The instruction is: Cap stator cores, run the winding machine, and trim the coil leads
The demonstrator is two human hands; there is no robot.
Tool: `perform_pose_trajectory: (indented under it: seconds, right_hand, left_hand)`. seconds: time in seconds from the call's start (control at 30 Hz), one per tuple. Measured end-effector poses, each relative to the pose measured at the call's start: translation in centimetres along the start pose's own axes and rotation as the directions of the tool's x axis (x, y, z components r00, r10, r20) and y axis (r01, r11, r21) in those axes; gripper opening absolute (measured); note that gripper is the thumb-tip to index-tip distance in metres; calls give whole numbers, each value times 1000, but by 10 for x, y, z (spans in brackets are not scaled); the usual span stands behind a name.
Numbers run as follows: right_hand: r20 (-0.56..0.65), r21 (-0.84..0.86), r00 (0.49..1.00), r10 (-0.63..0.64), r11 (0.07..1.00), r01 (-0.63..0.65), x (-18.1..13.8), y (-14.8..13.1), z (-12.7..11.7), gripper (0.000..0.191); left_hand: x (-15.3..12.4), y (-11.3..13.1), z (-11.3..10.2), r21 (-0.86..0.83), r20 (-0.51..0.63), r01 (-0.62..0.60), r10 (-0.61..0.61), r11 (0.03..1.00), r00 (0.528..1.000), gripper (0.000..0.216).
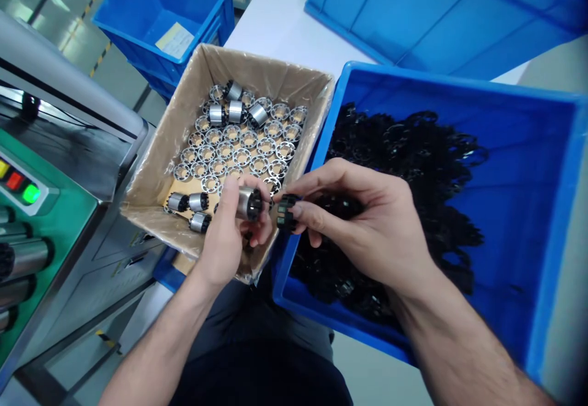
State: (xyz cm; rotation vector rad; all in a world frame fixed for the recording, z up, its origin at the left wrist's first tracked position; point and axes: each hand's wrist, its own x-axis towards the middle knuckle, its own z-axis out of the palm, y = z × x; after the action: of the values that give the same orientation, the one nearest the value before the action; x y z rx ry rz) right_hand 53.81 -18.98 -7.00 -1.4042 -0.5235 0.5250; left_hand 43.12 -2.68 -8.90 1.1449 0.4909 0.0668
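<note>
My left hand [229, 222] is closed around a silver metal cylinder [248, 203] whose black slotted end faces right. Close beside it, my right hand [362, 216] pinches a black slotted plastic ring [286, 212] between thumb and fingers. A small gap separates the ring from the cylinder. Both hands are over the near right corner of a plastic-lined cardboard box [151, 167]. Inside that box stand many metal rings [241, 157], with several silver cylinders with black ends [236, 112] lying on top. Under my right hand, black plastic rings [404, 142] fill part of a blue bin [519, 222].
Another blue bin [390, 8] stands on the white table [275, 11] behind. Beyond the box is a blue crate [138, 2] with a paper slip [175, 40] inside. At left, a green machine panel [50, 228] carries lit buttons [31, 194] and more metal cylinders [27, 259].
</note>
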Motion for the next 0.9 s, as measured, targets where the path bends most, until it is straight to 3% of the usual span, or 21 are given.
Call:
perform_pose_trajectory:
  seconds: [0.17, 0.33, 0.5, 0.73, 0.8, 0.9]
  right_hand:
    - [-55, -176, 991, -120, 978, 109, -1, 6, 4, 22]
    - [-8, -282, 964, -266, 926, 253, -2, 10, 9, 28]
    - [-17, -332, 957, -291, 904, 269, -6, 14, 16, 27]
    - [36, -435, 890, -455, 794, 424, -9, 21, 17, 31]
    - [29, -441, 890, -455, 793, 419, -10, 19, 18, 31]
    - [-15, -421, 942, -334, 857, 297, -9, 16, 19, 26]
  left_hand:
    - [-7, -5, -7, -74, 88, -34, 40, 997, 995, 36]
    - [-10, -14, -14, -95, 166, 15, 1, 995, 986, 42]
    - [-12, -20, -17, -127, 198, 36, -10, 991, 980, 40]
    - [-12, -24, -18, -123, 210, 39, -12, 992, 978, 42]
    - [-14, -22, -17, -113, 211, 53, -28, 992, 977, 44]
    - [-16, -15, -15, -109, 248, 59, -30, 992, 968, 54]
